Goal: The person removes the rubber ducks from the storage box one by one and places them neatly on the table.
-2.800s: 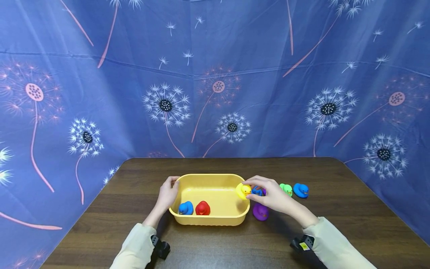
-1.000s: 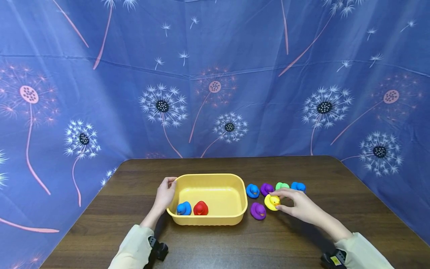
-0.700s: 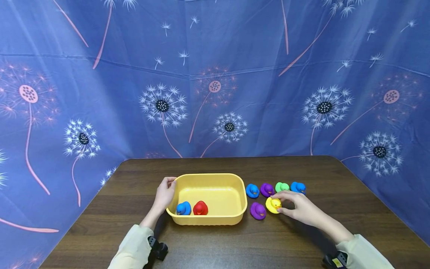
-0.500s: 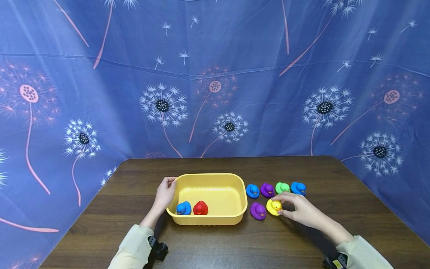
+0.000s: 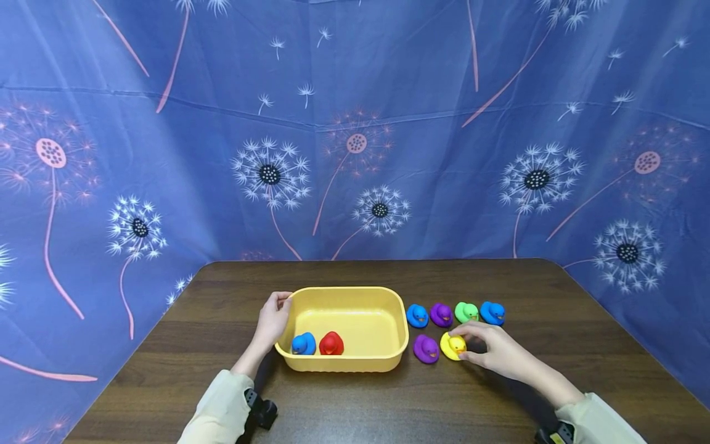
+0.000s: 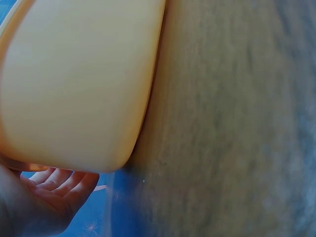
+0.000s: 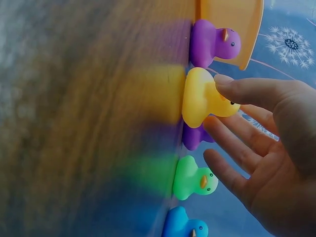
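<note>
My right hand [image 5: 493, 351] pinches a yellow rubber duck [image 5: 453, 346] between thumb and fingers. In the right wrist view the duck [image 7: 197, 97] has its base at the tabletop, with the thumb on its head. A purple rubber duck [image 5: 426, 349] sits just to its left. At the far left corner of a yellow plastic tub [image 5: 344, 364], my left hand [image 5: 273, 320] grips the rim; in the left wrist view its fingers [image 6: 66, 185] show past the tub's wall. Inside the tub, near its front side, sit a blue duck [image 5: 303, 343] and a red duck [image 5: 331, 343].
Behind the yellow duck stands a row of rubber ducks: blue [image 5: 417, 316], purple [image 5: 441, 314], green [image 5: 466, 312] and another blue one [image 5: 492, 312]. All stand on a dark wooden table [image 5: 388, 407]. A blue dandelion-print cloth [image 5: 444, 154] hangs behind the table.
My right hand has carried the yellow duck from over the tub's right rim, rightward and down to the table beside the purple duck. The left hand has stayed at the tub.
</note>
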Demonstrator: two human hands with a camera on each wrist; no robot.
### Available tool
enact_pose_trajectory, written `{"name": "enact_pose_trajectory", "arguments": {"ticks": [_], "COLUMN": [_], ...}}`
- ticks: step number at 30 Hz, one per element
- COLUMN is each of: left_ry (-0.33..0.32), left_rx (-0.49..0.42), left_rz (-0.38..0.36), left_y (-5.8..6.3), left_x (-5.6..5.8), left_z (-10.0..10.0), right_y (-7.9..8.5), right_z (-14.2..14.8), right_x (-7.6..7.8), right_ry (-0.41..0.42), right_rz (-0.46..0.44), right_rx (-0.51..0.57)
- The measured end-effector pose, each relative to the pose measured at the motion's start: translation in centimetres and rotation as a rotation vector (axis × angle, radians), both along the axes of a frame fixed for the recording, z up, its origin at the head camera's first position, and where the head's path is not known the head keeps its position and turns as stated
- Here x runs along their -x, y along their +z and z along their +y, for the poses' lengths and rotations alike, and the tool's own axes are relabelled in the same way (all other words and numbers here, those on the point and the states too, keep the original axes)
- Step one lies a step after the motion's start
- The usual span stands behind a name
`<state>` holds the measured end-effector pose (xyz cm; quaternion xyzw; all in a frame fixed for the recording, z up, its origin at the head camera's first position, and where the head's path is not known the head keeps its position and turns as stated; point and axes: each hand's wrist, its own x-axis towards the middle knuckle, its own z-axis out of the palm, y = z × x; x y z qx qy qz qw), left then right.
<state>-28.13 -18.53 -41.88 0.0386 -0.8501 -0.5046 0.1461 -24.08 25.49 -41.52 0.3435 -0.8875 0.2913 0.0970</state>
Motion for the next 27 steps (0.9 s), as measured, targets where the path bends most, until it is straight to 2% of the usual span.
{"name": "enact_pose_trajectory", "arguments": {"ticks": [15, 27], "left_ry": [0.000, -0.008], "left_rx": [-0.002, 0.001], "left_rz": [-0.012, -0.003], "left_y": [0.14, -0.04], "left_x": [-0.06, -0.04], "left_z": [-0.05, -0.10], "right_y": [-0.03, -0.25], "right_z": [0.06, 0.18], "right_x": [-0.40, -0.39], "right_ry": [-0.002, -0.020], "right_rz": [0.024, -0.006], "right_rx": [0.010, -0.013]}}
